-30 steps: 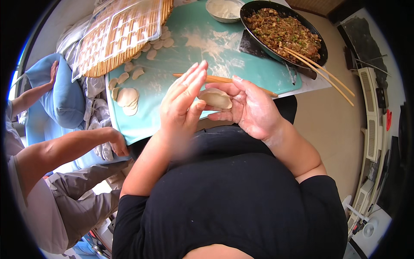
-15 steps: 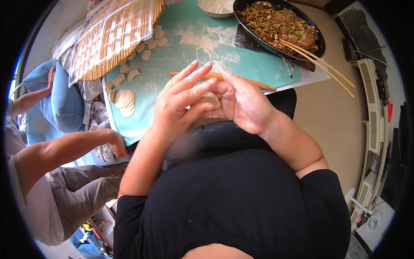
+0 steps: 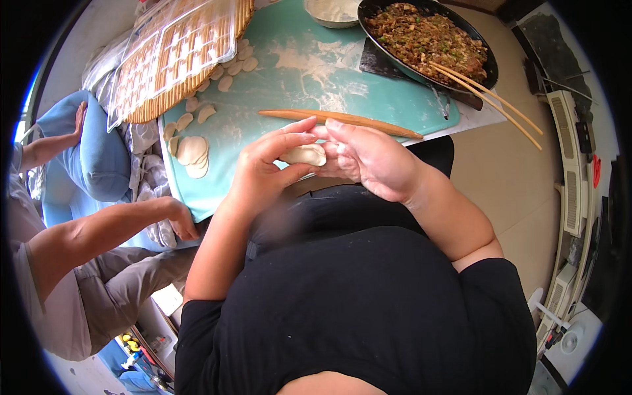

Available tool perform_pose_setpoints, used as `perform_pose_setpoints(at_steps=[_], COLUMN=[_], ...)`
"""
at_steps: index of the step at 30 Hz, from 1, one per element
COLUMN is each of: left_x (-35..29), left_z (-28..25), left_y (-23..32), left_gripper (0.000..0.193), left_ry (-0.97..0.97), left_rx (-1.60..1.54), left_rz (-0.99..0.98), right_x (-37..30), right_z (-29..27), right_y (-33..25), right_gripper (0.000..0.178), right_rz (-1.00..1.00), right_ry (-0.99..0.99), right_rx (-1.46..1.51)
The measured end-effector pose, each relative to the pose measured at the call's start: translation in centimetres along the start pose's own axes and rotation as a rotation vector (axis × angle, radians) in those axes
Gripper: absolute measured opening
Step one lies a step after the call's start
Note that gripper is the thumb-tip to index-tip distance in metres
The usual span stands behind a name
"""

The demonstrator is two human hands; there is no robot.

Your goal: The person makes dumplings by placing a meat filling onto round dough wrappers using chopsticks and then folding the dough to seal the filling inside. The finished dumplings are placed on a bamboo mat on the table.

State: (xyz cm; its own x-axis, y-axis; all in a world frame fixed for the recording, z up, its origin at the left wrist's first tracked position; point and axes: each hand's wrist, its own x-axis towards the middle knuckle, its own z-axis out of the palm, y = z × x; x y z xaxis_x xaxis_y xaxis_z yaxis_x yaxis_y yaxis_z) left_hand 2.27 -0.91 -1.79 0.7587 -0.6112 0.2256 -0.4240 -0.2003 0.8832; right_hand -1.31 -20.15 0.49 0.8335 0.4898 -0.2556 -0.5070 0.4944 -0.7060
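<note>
A folded pale dumpling [image 3: 304, 155] is between my two hands, just past the near edge of the green mat. My left hand [image 3: 260, 164] is closed around its left part, thumb below and fingers above. At its right end my right hand [image 3: 375, 161] cups it, floury fingers bent against it and partly hidden. A slim wooden rolling pin [image 3: 368, 124] lies on the mat just beyond my hands. Left of them is a small stack of round dough wrappers [image 3: 191, 151].
A flour-dusted green mat [image 3: 243, 131] covers the table. A woven tray [image 3: 178, 59] under a clear plastic rack stands far left, dough pieces [image 3: 225, 83] beside it. A pan of chopped filling [image 3: 428, 43], chopsticks [image 3: 490, 92] and a flour bowl [image 3: 332, 10] are far right. Another person's arm [image 3: 112, 220] is left.
My left hand's raised fingers have come down around the dumpling, and it has shifted slightly left and shows more fully. The other person's arm has barely moved.
</note>
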Motion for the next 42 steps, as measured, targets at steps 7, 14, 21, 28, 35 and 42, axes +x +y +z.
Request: perform_pose_setpoints(at_steps=[7,14,21,28,35,42], left_x=[-0.8,-1.2,-2.4,-4.4,-3.0,-2.8], left_z=[0.8,0.1,-0.5,-2.6,-8.5,-8.0], left_y=[0.4,0.5,0.1,-8.0,-15.8,-18.2], left_gripper=[0.036,0.035,0.039,0.035,0.032,0.032], left_ry=[0.225,0.161,0.128,0.393,0.625,0.654], left_rx=[-0.142,0.065,0.036,0.128,0.619,0.833], left_rz=[-0.012,0.058,-0.043,-0.314,-0.339,-0.413], right_x=[-0.2,0.6,2.8,3.4,2.3,0.8], right_z=[-0.3,0.5,0.1,-0.1,-1.0,-2.6], right_y=[-0.6,-0.6,1.6,1.9,2.5,2.4], right_gripper=[0.022,0.013,0.017,0.028,0.015,0.011], right_rz=[-0.607,-0.827,-0.907,-0.705,-0.614,-0.577], right_ry=[0.193,0.052,-0.044,0.057,0.026,0.106], right_rx=[-1.333,-1.825,-1.789,-1.601,-1.549,-1.518])
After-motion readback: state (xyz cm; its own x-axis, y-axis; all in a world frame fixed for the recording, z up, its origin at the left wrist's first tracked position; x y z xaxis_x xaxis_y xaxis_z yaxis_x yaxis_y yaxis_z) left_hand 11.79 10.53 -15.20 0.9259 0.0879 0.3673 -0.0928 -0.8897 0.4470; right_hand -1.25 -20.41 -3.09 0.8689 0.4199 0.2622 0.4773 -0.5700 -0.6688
